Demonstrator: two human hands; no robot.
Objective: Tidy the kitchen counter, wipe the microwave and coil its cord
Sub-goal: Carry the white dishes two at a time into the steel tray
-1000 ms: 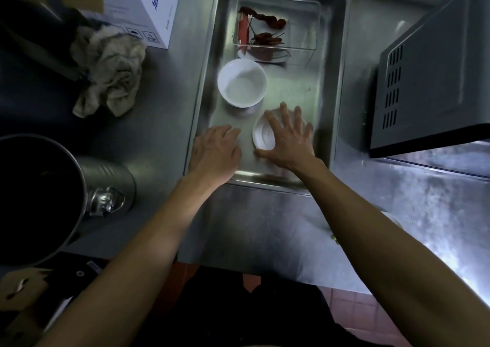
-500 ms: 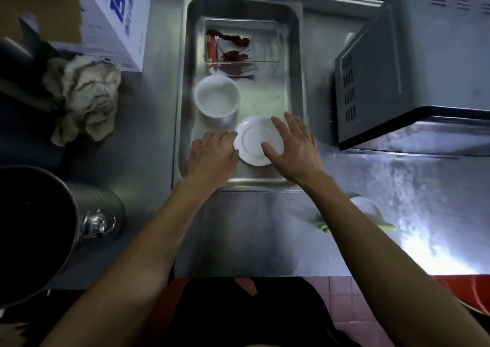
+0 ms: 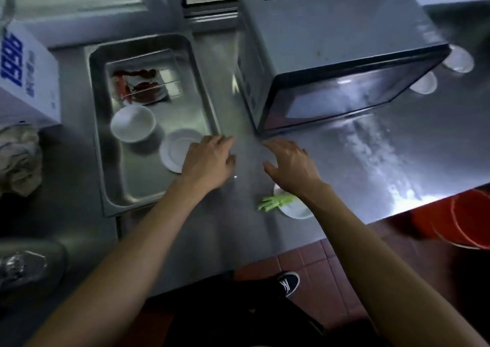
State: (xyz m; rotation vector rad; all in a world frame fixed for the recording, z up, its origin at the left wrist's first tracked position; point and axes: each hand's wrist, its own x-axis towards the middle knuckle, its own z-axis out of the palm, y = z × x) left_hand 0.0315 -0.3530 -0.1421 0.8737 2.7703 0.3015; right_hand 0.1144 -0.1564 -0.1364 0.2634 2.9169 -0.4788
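— Steel counter (image 3: 344,177): where's the microwave (image 3: 336,47)?
— At the back right, door facing the front edge. Both hands are empty, fingers loosely spread: left hand (image 3: 208,162) by the metal tray (image 3: 204,87) holding a saucer (image 3: 176,150), right hand (image 3: 290,162) before the microwave

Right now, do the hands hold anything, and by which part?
Nothing is held. The left hand and right hand are open above the counter, beside the tray.
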